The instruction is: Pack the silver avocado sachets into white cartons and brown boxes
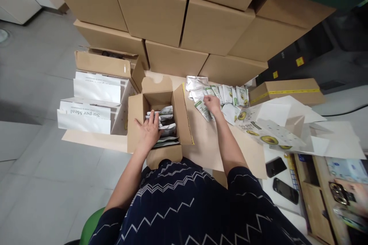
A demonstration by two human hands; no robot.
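Observation:
An open cardboard box (186, 122) stands upright in front of me, with several pouches (168, 127) in a row inside it. My left hand (149, 130) rests over the box's left side, fingers spread on the tops of the pouches. To the right of the box, more silver and green pouches (227, 93) lie overlapping on the table (201, 145). My right hand (212, 104), its fingers curled together, is at a green-and-white pouch (203, 110) at the near left of that pile; whether it grips that pouch is hidden.
Stacked cardboard boxes (155, 7) form a wall behind. White "Super Meal" boxes (86, 116) stand at left. Flattened white cartons (276, 134), a taped box (287, 90) and two phones (286, 190) are at right. Another person's hand (355, 195) shows at the right edge.

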